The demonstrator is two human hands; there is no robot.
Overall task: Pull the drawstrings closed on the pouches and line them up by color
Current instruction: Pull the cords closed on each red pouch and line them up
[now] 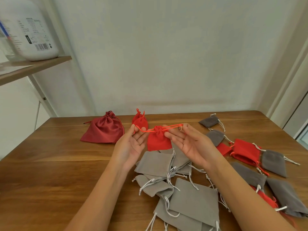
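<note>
**Red pouch drawn shut above a desk strewn with grey and red**

Nearest the camera, a heap of flat light grey velvet pouches with white cords (191, 202) overlaps on the wooden desk (66, 164). The lowest ones run off the bottom edge, as do both bare forearms. To the right lie flat dark grey pouches (286, 197). A red one among them is largely hidden beneath them and behind the right forearm.

Above the heap, the left hand (131, 144) and right hand (190, 142) are raised palm-up on either side of a small bright red velvet pouch (158, 140), which hangs clear of the desk with its neck gathered tight. Each hand pinches a loop of the red drawstrings (178, 125) between thumb and forefinger, and the cords are stretched taut to both sides. The other left fingers (141, 137) and right fingers (168, 135) are loosely spread and touch nothing.

Further right, flat red pouches (245, 152) lie beside another dark grey one.

Toward the far edge stand a closed small red pouch (140, 120) and, left of it, a larger closed dark red satin pouch (104, 129). Two cinched dark grey pouches (209, 121) lie at the far right.

At upper left, a wooden shelf (33, 67) carries a white plastic container (31, 29), cut off by the frame, its label too blurred to read.
</note>
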